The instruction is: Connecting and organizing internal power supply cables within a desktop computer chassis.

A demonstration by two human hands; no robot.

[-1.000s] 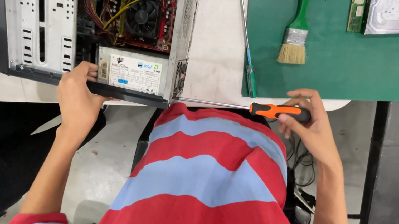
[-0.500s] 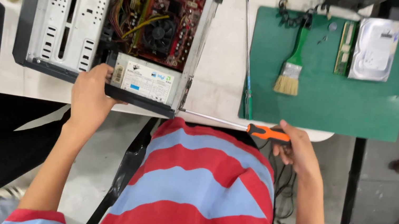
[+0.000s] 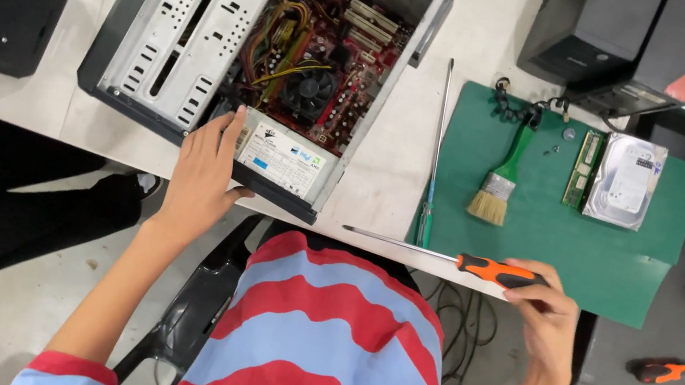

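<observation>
head view: we're now gripping the orange screwdriver (image 3: 477, 265) in our closed right hand (image 3: 548, 312), lifted off the table edge, while our left hand (image 3: 200, 175), fingers open, is bracing the pc case (image 3: 157, 35).

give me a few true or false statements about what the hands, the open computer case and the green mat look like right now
1. The right hand holds an orange-handled screwdriver. True.
2. The left hand grips the green-handled brush. False: it rests on the power supply at the near end of the open computer case; the brush lies on the green mat.
3. A hard drive lies on the green mat. True.
4. The computer case is closed. False: its side is off, showing the red motherboard and fan.
5. The screwdriver's tip is inside the case. False: it lies over the table edge, outside the case.
</observation>
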